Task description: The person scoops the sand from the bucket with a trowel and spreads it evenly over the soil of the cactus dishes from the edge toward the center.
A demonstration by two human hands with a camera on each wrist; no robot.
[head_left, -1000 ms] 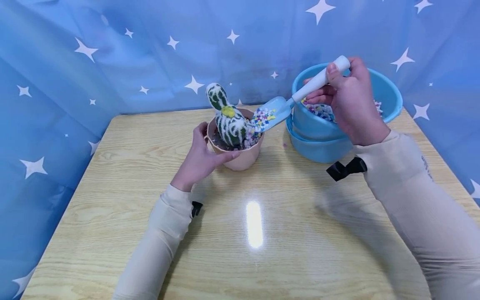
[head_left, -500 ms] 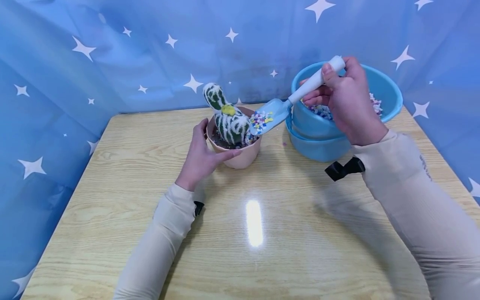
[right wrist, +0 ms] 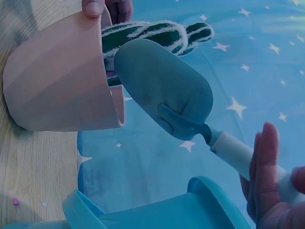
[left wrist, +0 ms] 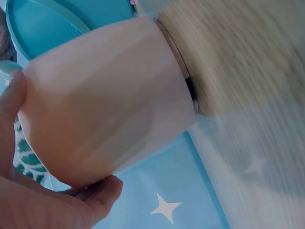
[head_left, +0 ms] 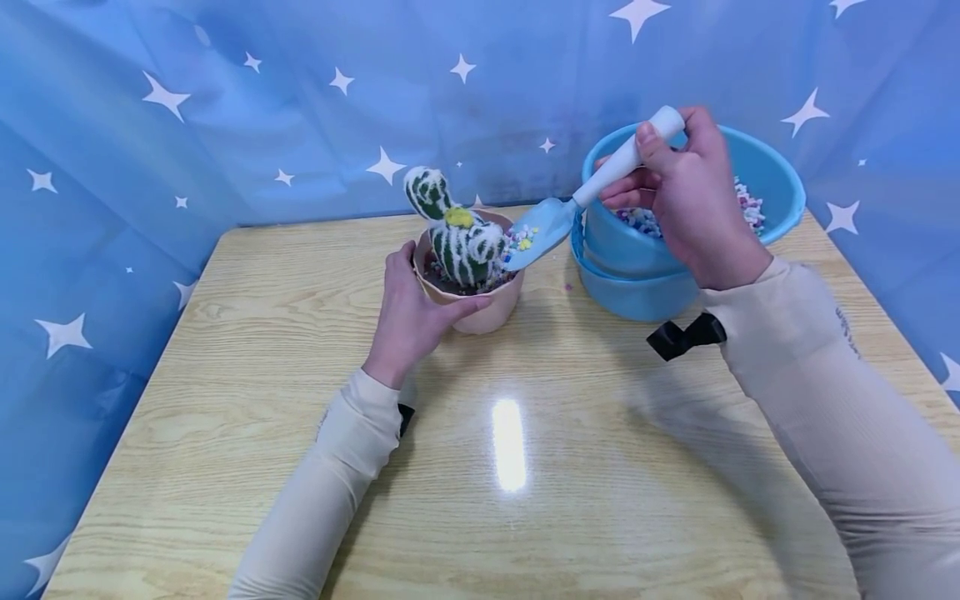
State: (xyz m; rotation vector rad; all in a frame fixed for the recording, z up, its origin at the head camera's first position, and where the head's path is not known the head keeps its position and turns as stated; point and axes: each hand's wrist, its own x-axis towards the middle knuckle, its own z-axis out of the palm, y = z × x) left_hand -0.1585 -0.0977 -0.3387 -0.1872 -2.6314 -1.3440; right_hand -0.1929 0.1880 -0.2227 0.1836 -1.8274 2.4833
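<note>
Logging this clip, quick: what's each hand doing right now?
Left hand: closed on the pink pot, gripping it near the rim.
Right hand: closed, holding the blue scoop by its white handle.

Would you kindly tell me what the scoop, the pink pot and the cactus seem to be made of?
The scoop looks like smooth, satin plastic, going by its even colour and rounded edges. The pink pot has a matte, faceted wall without visible grain, so probably plastic, though coated ceramic is possible. The cactus seems soft, perhaps felt or yarn, judging by its fuzzy white stripes.
</note>
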